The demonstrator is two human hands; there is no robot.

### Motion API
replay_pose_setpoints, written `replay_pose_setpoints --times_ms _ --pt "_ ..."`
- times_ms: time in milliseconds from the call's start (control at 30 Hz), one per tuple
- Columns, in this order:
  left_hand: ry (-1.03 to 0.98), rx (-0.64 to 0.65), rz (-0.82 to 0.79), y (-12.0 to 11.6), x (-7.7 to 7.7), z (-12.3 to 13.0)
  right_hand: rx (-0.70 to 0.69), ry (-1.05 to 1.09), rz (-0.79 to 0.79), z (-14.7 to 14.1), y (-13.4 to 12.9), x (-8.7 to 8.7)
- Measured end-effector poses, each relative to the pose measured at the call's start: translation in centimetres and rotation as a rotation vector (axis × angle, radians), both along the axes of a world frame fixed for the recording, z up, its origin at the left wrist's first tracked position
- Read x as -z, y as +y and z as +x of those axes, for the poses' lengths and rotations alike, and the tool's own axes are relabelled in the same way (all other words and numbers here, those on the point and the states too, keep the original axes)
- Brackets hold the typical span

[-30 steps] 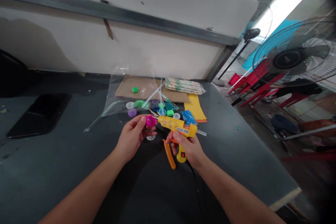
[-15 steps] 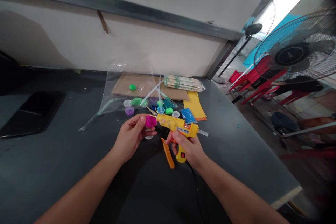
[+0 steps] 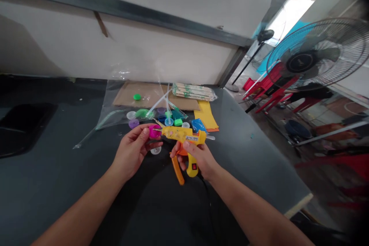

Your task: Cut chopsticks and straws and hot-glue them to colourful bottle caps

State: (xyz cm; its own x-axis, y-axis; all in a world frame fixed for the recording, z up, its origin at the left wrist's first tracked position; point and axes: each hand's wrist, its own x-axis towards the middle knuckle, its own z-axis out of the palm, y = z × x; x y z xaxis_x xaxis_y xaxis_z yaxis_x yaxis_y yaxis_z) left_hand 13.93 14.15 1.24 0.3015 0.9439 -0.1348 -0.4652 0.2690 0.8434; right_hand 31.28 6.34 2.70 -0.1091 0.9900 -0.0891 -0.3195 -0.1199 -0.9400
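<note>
"What's at the far left of the counter?"

"A dark flat slab (image 3: 23,128), maybe a tablet or a phone; it's too dim to say which. It lies on the black counter (image 3: 52,203), well apart from the hands."

"And the left arm?"

"It reaches in from the lower left, elbow out of view. The left hand (image 3: 131,152) is half closed, thumb and fingers pinching a magenta bottle cap (image 3: 154,132). A white cap (image 3: 155,150) lies on the counter just below."

"Next along?"

"A yellow hot glue gun (image 3: 183,134), held level above the counter between the two hands, its nozzle at the magenta bottle cap. I can't tell whether the tip touches it. The right hand (image 3: 196,157) is clenched round the grip, and the right forearm comes in from the lower right. A glue stick (image 3: 210,137) juts from the gun's back end, an orange strip (image 3: 178,170) sticks out below it, and a black cord (image 3: 209,203) runs down across the counter."

"Beyond the hands?"

"Toward the far edge, from the left: a clear plastic bag (image 3: 111,119), a purple cap (image 3: 133,123), a cardboard sheet (image 3: 127,96), a packet of wooden sticks (image 3: 193,92) and yellow paper (image 3: 206,117). Past the right edge stand a wire-guarded fan (image 3: 313,55) and red plastic chairs (image 3: 273,92)."
</note>
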Motion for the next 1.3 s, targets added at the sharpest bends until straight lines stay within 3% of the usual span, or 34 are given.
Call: replay_pose_setpoints --times_ms 267,533,767,1100,1300 --pt "-0.017 -0.003 0.009 -0.1 -0.4 -0.2 -0.063 0.139 -0.032 0.6 0.1 -0.1" --pt "-0.016 -0.022 -0.008 -0.1 -0.4 -0.2 -0.169 0.434 -0.117 1.4 0.6 -0.4" --pt "-0.02 -0.013 -0.001 0.0 -0.3 -0.3 -0.116 0.414 -0.095 1.4 0.5 -0.5" --pt "-0.023 -0.009 0.01 -0.2 -0.5 -0.3 -0.206 0.44 -0.154 2.2 0.8 -0.1" --pt "0.01 -0.001 0.019 -0.2 -0.6 -0.2 -0.107 0.356 -0.146 1.7 0.8 -0.2"
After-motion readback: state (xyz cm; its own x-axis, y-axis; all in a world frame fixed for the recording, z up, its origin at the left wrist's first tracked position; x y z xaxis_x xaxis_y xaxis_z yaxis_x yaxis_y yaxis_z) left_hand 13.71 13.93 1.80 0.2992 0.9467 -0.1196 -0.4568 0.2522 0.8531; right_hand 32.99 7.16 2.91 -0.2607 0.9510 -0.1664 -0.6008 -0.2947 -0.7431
